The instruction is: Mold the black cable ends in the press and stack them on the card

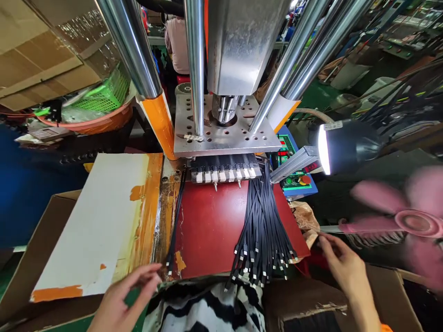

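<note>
My left hand (126, 299) is low at the left, thumb and fingers apart and nothing between them. It is nearest to a thin black cable (178, 216) along the left side of the red work surface (211, 226). At the right, my right hand (346, 269) has loosely bent fingers with no object visible in them; its fingertips are by a crumpled brown bag (306, 219). A bundle of black flat cables (259, 226) with metal plugs fans out on the red surface. Under the press plate (228, 138), a fixture (224, 170) holds a row of white connectors.
A pink fan (413, 223) is spinning at the right, below a lit lamp (325, 150). The control box (297, 180) has a red button. A white board (100, 216) lies left; an open carton (314, 299) stands lower right. Steel columns (195, 69) rise above.
</note>
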`<state>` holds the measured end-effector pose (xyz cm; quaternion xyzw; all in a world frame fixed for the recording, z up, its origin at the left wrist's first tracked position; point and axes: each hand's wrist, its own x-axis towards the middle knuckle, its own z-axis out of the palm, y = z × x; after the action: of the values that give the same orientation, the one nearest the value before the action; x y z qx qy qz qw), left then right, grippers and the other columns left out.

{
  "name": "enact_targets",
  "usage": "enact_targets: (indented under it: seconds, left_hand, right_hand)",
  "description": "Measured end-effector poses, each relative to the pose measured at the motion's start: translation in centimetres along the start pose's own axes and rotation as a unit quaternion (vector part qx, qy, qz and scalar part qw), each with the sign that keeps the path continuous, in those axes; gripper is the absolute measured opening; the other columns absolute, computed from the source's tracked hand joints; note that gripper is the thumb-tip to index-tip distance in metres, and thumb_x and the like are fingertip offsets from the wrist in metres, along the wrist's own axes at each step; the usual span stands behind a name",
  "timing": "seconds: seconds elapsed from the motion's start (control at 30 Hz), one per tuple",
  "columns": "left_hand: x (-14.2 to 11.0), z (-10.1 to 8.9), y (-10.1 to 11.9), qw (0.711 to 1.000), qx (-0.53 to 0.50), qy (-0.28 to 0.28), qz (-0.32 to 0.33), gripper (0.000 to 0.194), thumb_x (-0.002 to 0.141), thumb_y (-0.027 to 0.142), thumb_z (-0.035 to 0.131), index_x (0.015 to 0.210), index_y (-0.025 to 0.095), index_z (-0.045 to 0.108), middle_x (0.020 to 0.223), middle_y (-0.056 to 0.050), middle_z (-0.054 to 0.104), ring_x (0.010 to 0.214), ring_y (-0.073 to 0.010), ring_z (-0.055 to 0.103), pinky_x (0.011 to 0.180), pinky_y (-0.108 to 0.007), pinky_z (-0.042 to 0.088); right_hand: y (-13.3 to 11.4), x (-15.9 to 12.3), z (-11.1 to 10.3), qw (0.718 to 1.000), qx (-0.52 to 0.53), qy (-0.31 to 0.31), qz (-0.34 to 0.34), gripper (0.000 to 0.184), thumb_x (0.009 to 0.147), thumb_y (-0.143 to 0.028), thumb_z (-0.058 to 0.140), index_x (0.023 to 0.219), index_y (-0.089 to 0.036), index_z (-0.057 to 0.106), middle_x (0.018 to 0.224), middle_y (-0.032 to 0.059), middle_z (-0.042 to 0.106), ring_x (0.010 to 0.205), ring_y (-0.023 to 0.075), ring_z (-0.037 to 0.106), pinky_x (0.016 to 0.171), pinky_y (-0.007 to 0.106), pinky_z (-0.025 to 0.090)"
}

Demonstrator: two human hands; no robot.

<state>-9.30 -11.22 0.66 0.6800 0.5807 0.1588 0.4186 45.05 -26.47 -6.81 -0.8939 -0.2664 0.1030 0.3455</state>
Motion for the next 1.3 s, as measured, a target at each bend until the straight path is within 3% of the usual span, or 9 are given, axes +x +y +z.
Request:
enact_targets:
  seconds: [0.07, 0.13, 0.3, 0.43, 0.57, 0.67, 0.77, 0.97, 1.3]
  left_hand:
    - [1.7, 0.5, 1.5, 0.997, 0.029, 0.070, 0.013, 0.046, 0.092, 0.067, 0.061, 0.105, 0.028, 0.082, 0.091, -0.005, 0.085, 0.076, -0.0251, 0.080, 0.071, -0.029, 0.066]
    - [3.1, 1.5, 2.9, 0.992, 0.061, 0.108, 0.032, 0.044, 0.093, 0.065, 0.058, 0.099, 0.026, 0.079, 0.083, -0.004, 0.084, 0.066, -0.0231, 0.077, 0.063, -0.029, 0.062]
    - [4.8, 3.2, 5.2, 0.988, 0.119, 0.086, 0.051, 0.037, 0.098, 0.054, 0.053, 0.100, 0.024, 0.074, 0.075, -0.002, 0.077, 0.066, -0.0219, 0.072, 0.061, -0.030, 0.052]
    - [5.5, 3.2, 5.7, 0.990, 0.116, 0.057, 0.056, 0.032, 0.098, 0.050, 0.053, 0.098, 0.024, 0.071, 0.078, -0.001, 0.076, 0.070, -0.0209, 0.072, 0.064, -0.030, 0.051]
    - [6.4, 3.3, 5.4, 0.988, 0.105, 0.068, 0.087, 0.031, 0.100, 0.048, 0.054, 0.088, 0.024, 0.070, 0.074, 0.000, 0.076, 0.066, -0.0188, 0.070, 0.063, -0.028, 0.049]
    - [6.8, 3.3, 4.8, 0.987, 0.059, 0.084, 0.126, 0.030, 0.099, 0.046, 0.056, 0.086, 0.023, 0.071, 0.069, 0.001, 0.074, 0.062, -0.0163, 0.068, 0.061, -0.026, 0.051]
    - [6.8, 3.3, 4.4, 0.985, 0.014, 0.090, 0.145, 0.029, 0.099, 0.044, 0.058, 0.089, 0.022, 0.074, 0.069, 0.001, 0.074, 0.061, -0.0147, 0.069, 0.059, -0.023, 0.053]
    - [6.8, 3.3, 4.3, 0.983, -0.004, 0.101, 0.152, 0.028, 0.098, 0.043, 0.059, 0.089, 0.022, 0.075, 0.070, 0.000, 0.074, 0.060, -0.0145, 0.069, 0.056, -0.022, 0.054]
    - [6.9, 3.2, 4.5, 0.983, 0.004, 0.104, 0.149, 0.029, 0.098, 0.044, 0.059, 0.087, 0.022, 0.075, 0.068, 0.000, 0.074, 0.059, -0.0141, 0.068, 0.054, -0.021, 0.053]
  right_hand:
    - [-2.8, -0.3, 0.9, 0.998, 0.039, 0.023, -0.043, 0.059, 0.082, -0.071, 0.061, 0.103, -0.020, 0.082, 0.085, 0.0102, 0.082, 0.074, 0.0284, 0.075, 0.070, 0.037, 0.057]
    - [-5.2, -0.9, 2.2, 0.996, 0.066, 0.007, -0.064, 0.058, 0.084, -0.070, 0.062, 0.105, -0.020, 0.082, 0.088, 0.0105, 0.083, 0.078, 0.0283, 0.076, 0.073, 0.037, 0.059]
    - [-8.4, -1.5, 4.6, 0.996, 0.040, -0.032, -0.078, 0.061, 0.081, -0.075, 0.060, 0.096, -0.021, 0.084, 0.078, 0.0111, 0.081, 0.074, 0.0302, 0.076, 0.070, 0.038, 0.059]
    - [-8.9, -2.1, 5.3, 0.992, 0.016, -0.054, -0.116, 0.058, 0.087, -0.073, 0.058, 0.097, -0.023, 0.084, 0.088, 0.0114, 0.084, 0.076, 0.0291, 0.076, 0.066, 0.035, 0.056]
    - [-8.8, -1.7, 5.6, 0.984, 0.030, -0.108, -0.140, 0.061, 0.085, -0.077, 0.061, 0.097, -0.023, 0.087, 0.090, 0.0095, 0.084, 0.070, 0.0256, 0.073, 0.064, 0.033, 0.055]
    - [-8.9, -0.5, 5.9, 0.985, 0.046, -0.077, -0.147, 0.069, 0.080, -0.085, 0.063, 0.087, -0.022, 0.088, 0.081, 0.0093, 0.083, 0.071, 0.0270, 0.073, 0.070, 0.035, 0.056]
    - [-9.2, 0.5, 6.2, 0.991, 0.060, -0.025, -0.119, 0.078, 0.080, -0.092, 0.058, 0.080, -0.019, 0.086, 0.069, 0.0084, 0.076, 0.062, 0.0244, 0.067, 0.065, 0.035, 0.052]
    - [-9.5, 0.5, 6.4, 0.989, 0.102, -0.044, -0.099, 0.085, 0.077, -0.100, 0.055, 0.061, -0.019, 0.078, 0.056, 0.0077, 0.067, 0.051, 0.0202, 0.058, 0.052, 0.034, 0.046]
    - [-9.6, 0.2, 6.1, 0.985, 0.124, -0.051, -0.104, 0.086, 0.085, -0.098, 0.047, 0.073, -0.017, 0.073, 0.056, 0.0039, 0.060, 0.046, 0.0161, 0.053, 0.050, 0.032, 0.045]
